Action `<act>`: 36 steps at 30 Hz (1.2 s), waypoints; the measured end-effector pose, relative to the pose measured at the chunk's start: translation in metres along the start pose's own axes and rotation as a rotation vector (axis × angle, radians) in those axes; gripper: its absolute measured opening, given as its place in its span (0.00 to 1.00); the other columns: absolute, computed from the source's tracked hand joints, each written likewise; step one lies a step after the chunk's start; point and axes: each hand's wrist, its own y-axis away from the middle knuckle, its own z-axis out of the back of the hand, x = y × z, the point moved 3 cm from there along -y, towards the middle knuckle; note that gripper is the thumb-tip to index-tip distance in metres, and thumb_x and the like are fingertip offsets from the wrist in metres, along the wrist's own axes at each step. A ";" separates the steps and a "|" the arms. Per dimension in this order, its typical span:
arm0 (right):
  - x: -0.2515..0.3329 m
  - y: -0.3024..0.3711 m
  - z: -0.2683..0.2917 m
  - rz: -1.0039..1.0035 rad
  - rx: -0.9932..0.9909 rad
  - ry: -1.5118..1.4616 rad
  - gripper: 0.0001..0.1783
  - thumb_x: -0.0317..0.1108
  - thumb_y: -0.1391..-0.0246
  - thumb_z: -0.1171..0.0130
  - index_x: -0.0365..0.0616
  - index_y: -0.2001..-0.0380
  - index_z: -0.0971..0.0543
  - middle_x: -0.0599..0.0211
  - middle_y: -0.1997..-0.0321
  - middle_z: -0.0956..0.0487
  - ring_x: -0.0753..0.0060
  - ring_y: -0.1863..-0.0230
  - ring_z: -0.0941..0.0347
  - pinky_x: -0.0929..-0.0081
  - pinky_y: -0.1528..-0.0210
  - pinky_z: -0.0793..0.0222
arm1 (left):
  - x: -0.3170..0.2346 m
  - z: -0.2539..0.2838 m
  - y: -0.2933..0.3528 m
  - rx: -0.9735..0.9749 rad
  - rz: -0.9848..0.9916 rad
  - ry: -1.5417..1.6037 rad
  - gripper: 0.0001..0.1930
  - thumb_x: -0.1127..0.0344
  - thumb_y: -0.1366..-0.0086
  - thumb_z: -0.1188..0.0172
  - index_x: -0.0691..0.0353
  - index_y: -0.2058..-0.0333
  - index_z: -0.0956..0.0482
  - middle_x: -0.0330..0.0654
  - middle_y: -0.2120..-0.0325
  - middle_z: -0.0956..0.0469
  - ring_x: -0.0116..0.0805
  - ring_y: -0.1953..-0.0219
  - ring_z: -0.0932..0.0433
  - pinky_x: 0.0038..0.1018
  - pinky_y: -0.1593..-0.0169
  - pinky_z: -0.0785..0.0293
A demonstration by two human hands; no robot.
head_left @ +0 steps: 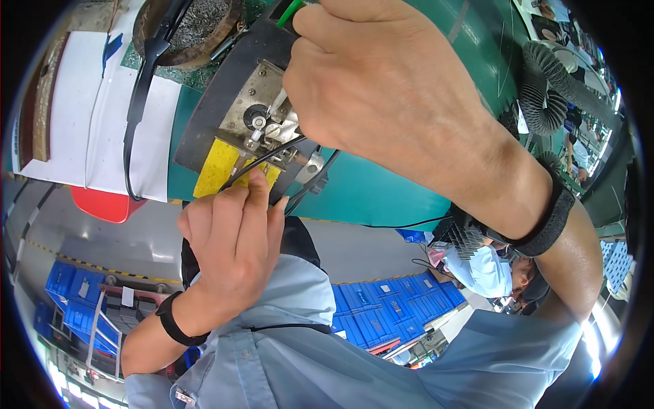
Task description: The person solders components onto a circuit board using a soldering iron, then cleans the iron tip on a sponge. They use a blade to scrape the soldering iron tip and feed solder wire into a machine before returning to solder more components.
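A metal fixture (255, 112) with screws and small clamps sits on a dark base plate (204, 126) at the bench edge, a yellow pad (221, 167) on its near side. My left hand (235, 228) is closed at the pad, its fingertips pinching a thin black cable (262, 161) that runs up to the fixture. My right hand (388, 78) is curled into a fist above the fixture's right side. What its fingers hold is hidden. A green strip or handle (290, 12) shows beside its knuckles.
At the far left stands a round rusty container (187, 34) of dark grains. White sheets (68, 102) and a black cable with a thicker section (138, 102) lie left. A ribbed duct (545, 88) stands right. Below are a red stool (109, 203), blue bins (395, 307) and a person (484, 273).
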 end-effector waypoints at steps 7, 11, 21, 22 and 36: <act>-0.002 0.001 0.005 0.005 0.047 0.083 0.05 0.32 0.67 0.44 0.43 0.87 0.24 0.69 0.84 0.32 0.69 0.72 0.36 0.76 0.59 0.42 | 0.000 0.001 0.001 0.009 0.081 -0.007 0.25 0.67 0.57 0.28 0.66 0.57 0.21 0.40 0.66 0.27 0.38 0.66 0.33 0.33 0.60 0.44; -0.001 -0.001 0.004 0.000 0.033 0.032 0.05 0.32 0.67 0.44 0.43 0.87 0.24 0.69 0.84 0.32 0.69 0.72 0.36 0.76 0.58 0.42 | 0.002 0.002 0.003 0.016 0.080 0.002 0.28 0.67 0.58 0.28 0.66 0.55 0.22 0.39 0.66 0.27 0.38 0.65 0.33 0.33 0.60 0.45; 0.001 -0.004 0.002 -0.091 -0.019 0.032 0.05 0.33 0.66 0.44 0.45 0.88 0.24 0.71 0.84 0.33 0.70 0.72 0.37 0.76 0.60 0.42 | 0.046 0.056 -0.023 -0.026 0.391 0.128 0.22 0.66 0.43 0.34 0.69 0.51 0.25 0.39 0.67 0.26 0.32 0.67 0.32 0.31 0.58 0.39; 0.000 -0.004 0.002 -0.079 -0.006 0.015 0.06 0.34 0.66 0.44 0.45 0.88 0.25 0.72 0.84 0.33 0.70 0.72 0.37 0.77 0.60 0.42 | 0.065 0.055 -0.032 -0.205 0.576 0.212 0.20 0.64 0.38 0.37 0.70 0.51 0.25 0.39 0.67 0.25 0.29 0.66 0.31 0.29 0.58 0.36; 0.009 0.002 -0.008 -0.238 -0.080 0.105 0.12 0.33 0.62 0.43 0.58 0.93 0.29 0.76 0.86 0.31 0.74 0.70 0.34 0.79 0.59 0.44 | 0.114 0.032 -0.091 0.201 0.884 0.748 0.23 0.47 0.31 0.50 0.66 0.64 0.24 0.31 0.82 0.32 0.16 0.80 0.41 0.16 0.76 0.49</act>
